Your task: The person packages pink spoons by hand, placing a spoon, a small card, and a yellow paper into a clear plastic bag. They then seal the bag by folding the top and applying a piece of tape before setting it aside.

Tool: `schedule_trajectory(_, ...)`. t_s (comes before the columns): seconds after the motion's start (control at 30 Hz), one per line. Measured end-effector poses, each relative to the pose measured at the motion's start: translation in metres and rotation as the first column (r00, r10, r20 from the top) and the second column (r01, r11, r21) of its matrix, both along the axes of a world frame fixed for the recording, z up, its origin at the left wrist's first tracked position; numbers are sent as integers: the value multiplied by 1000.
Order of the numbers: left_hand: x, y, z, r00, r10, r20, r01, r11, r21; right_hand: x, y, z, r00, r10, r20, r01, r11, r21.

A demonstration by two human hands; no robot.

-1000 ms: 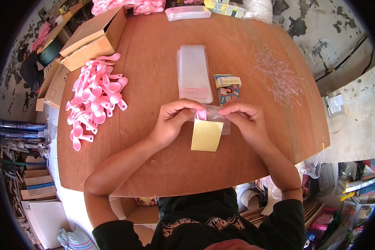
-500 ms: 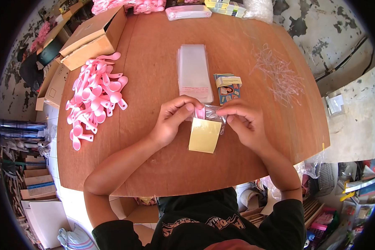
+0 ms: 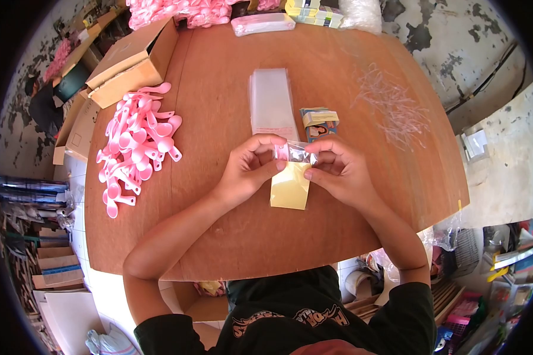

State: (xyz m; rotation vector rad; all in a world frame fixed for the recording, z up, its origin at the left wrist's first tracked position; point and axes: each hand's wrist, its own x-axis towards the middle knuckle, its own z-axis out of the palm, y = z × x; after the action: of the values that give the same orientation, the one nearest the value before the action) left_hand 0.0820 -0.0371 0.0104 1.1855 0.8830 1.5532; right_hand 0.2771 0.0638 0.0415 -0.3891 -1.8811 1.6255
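Note:
Between my two hands is a small clear plastic bag [image 3: 302, 155] with a pale yellow card [image 3: 289, 189] in its lower part. A bit of pink shows inside the bag near the left fingers; its shape is mostly hidden. My left hand [image 3: 250, 167] pinches the bag's upper left side, thumb at the card's top corner. Opposite, my right hand [image 3: 342, 171] pinches the upper right side between thumb and fingers. Just beyond the hands lie a stack of clear plastic bags [image 3: 270, 100] and a small stack of printed cards [image 3: 321, 123].
A pile of pink plastic spoons [image 3: 137, 142] covers the table's left side, below a cardboard box [image 3: 133, 62]. Clear plastic strips [image 3: 394, 106] lie tangled at the right. Along the far edge are more pink items [image 3: 180, 12] and card bundles [image 3: 314, 13]. Someone in dark clothing [image 3: 44, 109] is at far left.
Both hands have come closer together on the bag, and both thumbs now press at the card's top edge. The pink piece that stood out by the left fingers is now less visible.

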Motion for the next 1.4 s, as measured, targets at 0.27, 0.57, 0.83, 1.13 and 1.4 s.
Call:
schedule_trajectory(0.27, 1, -2, 8, 999, 0, 35, 1, 999, -41, 4, 5, -1, 1000, 3, 6, -2, 993, -115)
schedule_trajectory(0.57, -39, -125, 102, 747, -545, -381, 356, 812, -462, 11, 9, 7, 995, -91, -35, 88, 994, -64)
schedule_trajectory(0.83, -13, -262, 44, 264, -941, -212, 39, 230, -972, 9, 5, 6, 999, -36, 25, 35, 999, 23)
schedule_trajectory(1.13, 25, -181, 73, 358, -883, -304, 452, 449, -771, -22, 4, 6, 966, -255, 34, 73, 398, 915)
schedule_trajectory(1.4, -12, -31, 46, 700, 22, -714, -13, 1000, 19, -55, 12, -30, 884, -449, 128, -77, 129, 989)
